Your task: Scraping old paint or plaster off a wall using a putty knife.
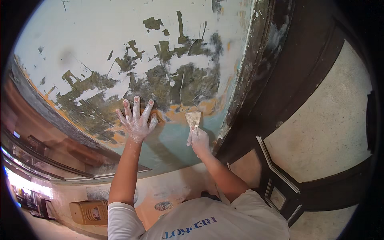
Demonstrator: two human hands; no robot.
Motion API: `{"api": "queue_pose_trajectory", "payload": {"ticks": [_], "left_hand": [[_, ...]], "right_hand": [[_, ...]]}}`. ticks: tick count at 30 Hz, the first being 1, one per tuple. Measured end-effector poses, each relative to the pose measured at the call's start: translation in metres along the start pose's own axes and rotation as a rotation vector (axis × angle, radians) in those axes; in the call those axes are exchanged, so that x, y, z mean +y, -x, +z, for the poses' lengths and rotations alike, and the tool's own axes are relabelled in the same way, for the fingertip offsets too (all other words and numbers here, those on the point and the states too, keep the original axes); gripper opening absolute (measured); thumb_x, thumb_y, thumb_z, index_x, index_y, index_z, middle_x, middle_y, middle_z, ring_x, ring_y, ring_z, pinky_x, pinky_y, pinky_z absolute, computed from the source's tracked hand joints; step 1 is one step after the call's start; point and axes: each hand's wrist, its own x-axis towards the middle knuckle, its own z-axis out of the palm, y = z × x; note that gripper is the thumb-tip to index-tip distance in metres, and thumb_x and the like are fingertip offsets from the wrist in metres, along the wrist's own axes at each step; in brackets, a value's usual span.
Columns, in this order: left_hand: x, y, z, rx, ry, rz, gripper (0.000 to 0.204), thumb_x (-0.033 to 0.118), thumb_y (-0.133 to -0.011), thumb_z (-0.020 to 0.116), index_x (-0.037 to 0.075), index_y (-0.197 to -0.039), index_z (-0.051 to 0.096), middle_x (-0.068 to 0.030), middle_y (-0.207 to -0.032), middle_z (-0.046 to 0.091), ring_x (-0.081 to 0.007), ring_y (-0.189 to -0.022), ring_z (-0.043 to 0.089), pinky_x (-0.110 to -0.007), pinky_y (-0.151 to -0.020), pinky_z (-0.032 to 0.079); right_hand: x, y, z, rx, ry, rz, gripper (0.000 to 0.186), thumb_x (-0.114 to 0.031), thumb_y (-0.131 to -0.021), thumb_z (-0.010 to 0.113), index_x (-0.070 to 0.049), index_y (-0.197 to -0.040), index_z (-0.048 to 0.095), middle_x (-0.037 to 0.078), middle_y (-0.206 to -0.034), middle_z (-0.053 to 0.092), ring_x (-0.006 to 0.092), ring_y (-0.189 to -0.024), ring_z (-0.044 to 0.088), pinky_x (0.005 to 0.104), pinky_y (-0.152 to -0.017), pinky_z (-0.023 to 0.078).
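Observation:
My left hand, coated in white dust, lies with its fingers spread against the wall. To its right, my right hand grips a putty knife by its handle. The knife's wide, whitish blade points up the wall and meets an orange patch there. Above both hands the white coating is broken, and dark grey-green areas show through in ragged shapes. Below the orange band a smooth blue-green strip of wall shows. Most of the knife's handle is hidden inside my fist.
A dark wooden frame borders the wall on the right, with pale panels beyond it. At the left runs a brown ledge with rails. A tan plastic container stands low at the left on the floor.

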Motion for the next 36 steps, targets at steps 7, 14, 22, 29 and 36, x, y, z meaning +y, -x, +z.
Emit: {"api": "queue_pose_trajectory", "payload": {"ticks": [7,14,22,29,36], "left_hand": [[0.001,-0.001,-0.004,-0.037,0.011,-0.037,0.051,0.043,-0.077,0.062,0.035,-0.128,0.057,-0.0086,-0.151,0.031,-0.0353,-0.144,0.008,-0.062,-0.110,-0.001],[0.030,-0.038,-0.031,-0.146,0.142,-0.122,0.053,0.043,-0.079,0.063,0.033,-0.130,0.055,-0.0115,-0.153,0.023,-0.0411,-0.143,0.002,-0.071,-0.104,-0.003],[0.058,-0.107,-0.031,-0.080,0.076,-0.047,0.055,0.041,-0.079,0.063,0.032,-0.132,0.053,-0.0113,-0.153,0.024,-0.0410,-0.143,0.003,-0.070,-0.105,0.001],[0.063,-0.105,-0.022,-0.094,0.049,-0.071,0.050,0.044,-0.077,0.063,0.039,-0.127,0.057,-0.0055,-0.151,0.031,-0.0379,-0.143,0.010,-0.066,-0.108,0.002],[0.061,-0.102,-0.017,-0.069,0.063,-0.065,0.051,0.044,-0.077,0.062,0.039,-0.128,0.056,-0.0062,-0.151,0.031,-0.0387,-0.143,0.012,-0.066,-0.108,0.001]], "right_hand": [[-0.011,-0.008,-0.001,-0.004,-0.056,-0.067,0.039,-0.027,-0.099,0.042,-0.004,-0.068,0.049,0.005,-0.055,0.050,0.0135,-0.046,0.051,0.0277,-0.046,0.040],[-0.051,-0.034,-0.044,-0.044,-0.214,-0.142,0.029,-0.024,-0.099,0.043,-0.003,-0.082,0.052,0.005,-0.064,0.052,0.0121,-0.049,0.051,0.0256,-0.049,0.041],[-0.027,-0.043,-0.072,-0.109,-0.178,-0.022,0.031,-0.032,-0.099,0.044,-0.004,-0.089,0.054,0.002,-0.062,0.049,0.0109,-0.050,0.048,0.0270,-0.044,0.039],[-0.060,-0.046,-0.074,0.035,0.001,-0.168,0.039,-0.032,-0.099,0.042,-0.002,-0.077,0.053,0.003,-0.059,0.049,0.0120,-0.048,0.047,0.0289,-0.045,0.039],[-0.060,-0.048,-0.078,-0.016,0.027,-0.222,0.037,-0.029,-0.099,0.045,-0.002,-0.075,0.053,0.003,-0.057,0.048,0.0128,-0.045,0.047,0.0300,-0.044,0.038]]}}
